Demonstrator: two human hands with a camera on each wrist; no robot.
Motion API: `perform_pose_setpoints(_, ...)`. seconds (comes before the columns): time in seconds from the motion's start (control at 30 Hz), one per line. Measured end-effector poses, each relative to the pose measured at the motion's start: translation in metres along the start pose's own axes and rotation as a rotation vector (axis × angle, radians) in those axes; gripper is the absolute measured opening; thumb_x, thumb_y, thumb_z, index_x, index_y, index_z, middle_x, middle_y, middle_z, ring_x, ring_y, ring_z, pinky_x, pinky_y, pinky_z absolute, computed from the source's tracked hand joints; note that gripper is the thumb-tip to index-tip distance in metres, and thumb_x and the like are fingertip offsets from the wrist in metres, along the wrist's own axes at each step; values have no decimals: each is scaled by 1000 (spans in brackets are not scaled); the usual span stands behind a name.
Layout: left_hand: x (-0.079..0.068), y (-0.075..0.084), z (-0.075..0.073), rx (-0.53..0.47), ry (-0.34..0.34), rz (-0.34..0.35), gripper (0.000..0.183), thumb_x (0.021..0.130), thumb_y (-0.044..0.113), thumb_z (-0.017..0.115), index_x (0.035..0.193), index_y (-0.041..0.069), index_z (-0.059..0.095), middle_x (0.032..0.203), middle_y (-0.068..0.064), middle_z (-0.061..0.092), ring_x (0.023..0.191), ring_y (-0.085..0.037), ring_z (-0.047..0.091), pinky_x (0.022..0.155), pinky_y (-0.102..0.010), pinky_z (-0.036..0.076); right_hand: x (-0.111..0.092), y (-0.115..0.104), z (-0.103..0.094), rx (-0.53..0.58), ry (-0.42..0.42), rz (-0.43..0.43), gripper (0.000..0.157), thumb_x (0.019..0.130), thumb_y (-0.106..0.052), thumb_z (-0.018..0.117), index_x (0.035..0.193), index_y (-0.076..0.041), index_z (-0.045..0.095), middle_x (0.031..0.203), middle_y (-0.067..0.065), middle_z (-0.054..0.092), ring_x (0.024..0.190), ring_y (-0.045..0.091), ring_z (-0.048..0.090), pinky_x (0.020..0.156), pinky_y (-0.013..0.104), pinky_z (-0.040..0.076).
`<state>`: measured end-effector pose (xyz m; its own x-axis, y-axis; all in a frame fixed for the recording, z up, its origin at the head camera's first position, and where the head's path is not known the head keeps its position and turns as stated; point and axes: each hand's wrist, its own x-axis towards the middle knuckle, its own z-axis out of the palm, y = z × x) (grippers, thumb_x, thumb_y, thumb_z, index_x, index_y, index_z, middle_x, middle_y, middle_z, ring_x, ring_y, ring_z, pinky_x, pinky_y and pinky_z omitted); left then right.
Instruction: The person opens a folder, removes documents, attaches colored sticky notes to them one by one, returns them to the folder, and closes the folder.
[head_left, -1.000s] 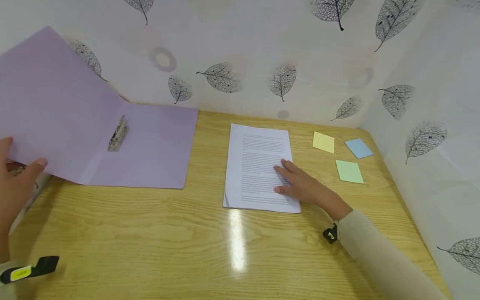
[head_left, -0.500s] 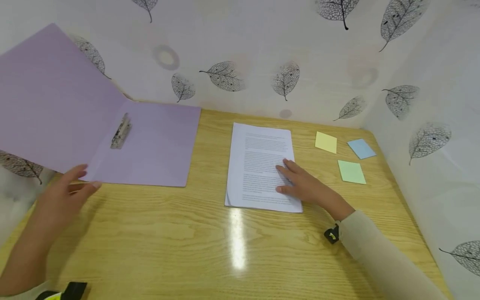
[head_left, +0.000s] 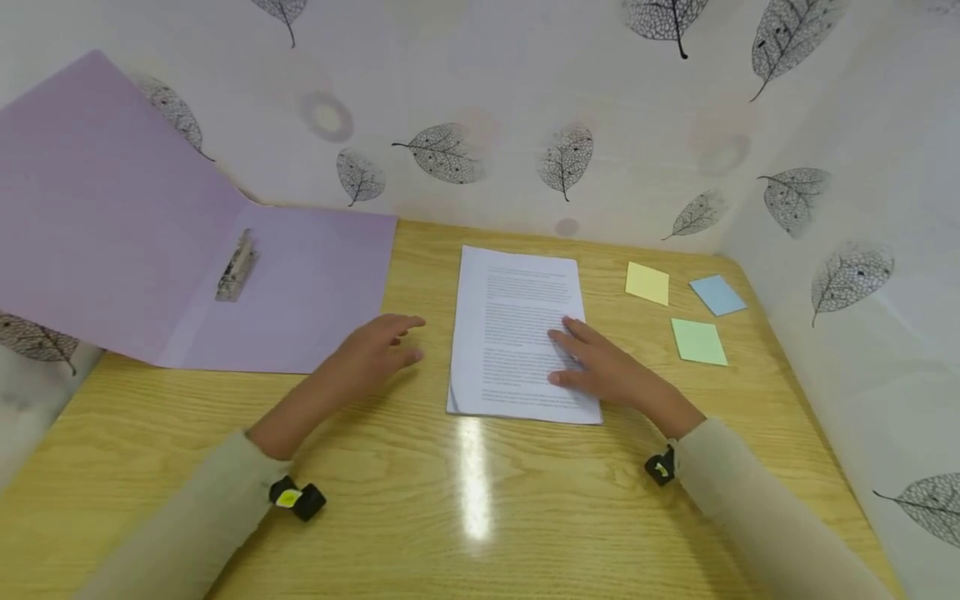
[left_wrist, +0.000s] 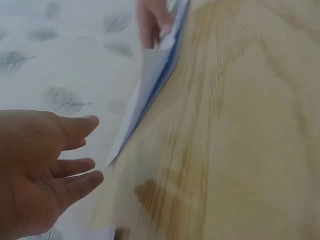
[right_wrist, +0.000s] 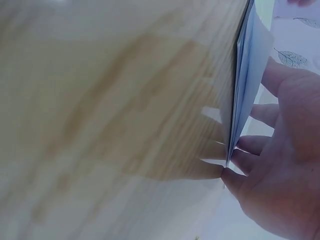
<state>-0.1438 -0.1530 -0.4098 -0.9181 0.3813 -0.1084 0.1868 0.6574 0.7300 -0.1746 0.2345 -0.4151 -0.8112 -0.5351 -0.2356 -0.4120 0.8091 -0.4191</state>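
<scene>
Left hand (head_left: 366, 357) loose, thumb and fingers apart, near printed paper stack (head_left: 510, 333); right hand (head_left: 607, 368) rests relaxed on stack's right side; purple folder (head_left: 307, 283) open on desk (head_left: 360, 542).

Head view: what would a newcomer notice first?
Most likely the large purple folder, open at the left, with a metal clip near its fold. Then the printed paper stack in the middle, with the right hand on its right side and the left hand off its left side. At the right, a yellow note, a blue note and a green note make bright spots.
</scene>
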Motion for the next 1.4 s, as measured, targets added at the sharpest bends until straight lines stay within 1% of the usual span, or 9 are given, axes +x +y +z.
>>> perform_pose_setpoints(0.1,23,8,12,68,-45,79,52,103,30,60,149,9,48,156,-15,41,143,-36,41,116,-54,36,2,1,-1,6,12,9,79,97,-44,65,157,-4,32,166,26,13,152,46,16,122,59,20)
perform_pose_setpoints(0.17,35,11,18,107,-67,108,53,101,30,62,148,9,49,158,-16,37,148,-35,34,119,-53,32,3,2,-2,19,26,14,78,97,-43,65,156,-2,33,165,27,15,151,47,17,121,60,21)
perform_pose_setpoints(0.3,50,11,23,140,-113,104,56,100,30,65,149,9,49,163,-17,28,151,-34,29,121,-51,30,3,4,-5,42,54,38,74,98,-39,65,154,0,36,164,28,17,150,48,19,121,61,20)
perform_pose_setpoints(0.43,58,11,26,175,-159,100,60,99,29,66,151,6,46,165,-17,26,152,-34,26,123,-49,27,2,8,-6,23,51,68,73,98,-34,66,154,1,36,164,27,18,150,47,20,122,59,21)
perform_pose_setpoints(0.63,56,10,25,211,-209,90,67,98,30,67,154,5,40,166,-14,24,153,-32,24,124,-47,25,1,10,-4,25,17,94,75,99,-35,65,156,1,32,167,21,16,153,43,17,122,57,21)
perform_pose_setpoints(0.93,37,9,23,256,-228,128,70,98,31,67,154,2,37,167,-15,18,154,-33,20,124,-48,24,-2,5,2,45,13,60,76,99,-35,64,155,4,31,166,22,17,152,43,18,122,57,21)
perform_pose_setpoints(1.03,32,9,22,252,-234,139,70,98,29,68,153,0,38,166,-17,21,153,-35,21,123,-50,24,-5,-1,5,37,14,57,75,99,-34,65,155,3,31,166,21,17,152,42,18,122,57,22)
perform_pose_setpoints(1.27,23,9,21,246,-256,111,71,97,27,70,153,-2,37,164,-20,25,153,-37,21,122,-51,26,-10,-12,4,-10,25,36,73,99,-37,64,153,3,36,164,22,23,151,43,24,121,57,25)
perform_pose_setpoints(1.4,23,10,22,243,-239,121,71,96,26,71,152,-3,39,164,-19,27,152,-36,24,122,-50,28,-4,3,-10,41,71,114,65,102,-41,58,153,-4,42,162,17,34,149,41,29,120,58,26)
